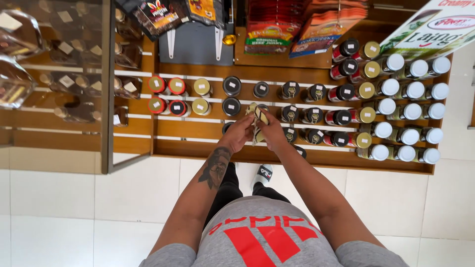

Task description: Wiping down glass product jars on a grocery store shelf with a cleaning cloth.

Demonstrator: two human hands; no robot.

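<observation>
A small jar (258,114) with a pale yellowish label is held between both hands above the middle of a stepped wooden shelf (198,129); the left hand (241,132) is closed round its near side and the right hand (271,129) is pinched on its far and right side, so that the jar is gripped from two sides and tilted, clear of the rows below. Whether the lid is on it cannot be told, since the fingers cover the top. Directly beneath and to the right of the hands, black-lidded jars (312,115) are packed closely in rows, and a slip of either grip is judged likely to drop the held jar onto them, with knocking or toppling along the row as the result. Farther right, gold-lidded jars (366,90) and white-capped bottles (414,90) stand touching one another, so a nudge from the right forearm could travel down the line. To the left, red-lidded jars (157,84) sit near the step's edge, well apart from the hands. At the far side, hanging snack packets (272,29) overhang the shelf. Below, a hard white tiled floor (123,207) lies beside the person's sandalled foot (263,175), where a fallen jar would probably break.
</observation>
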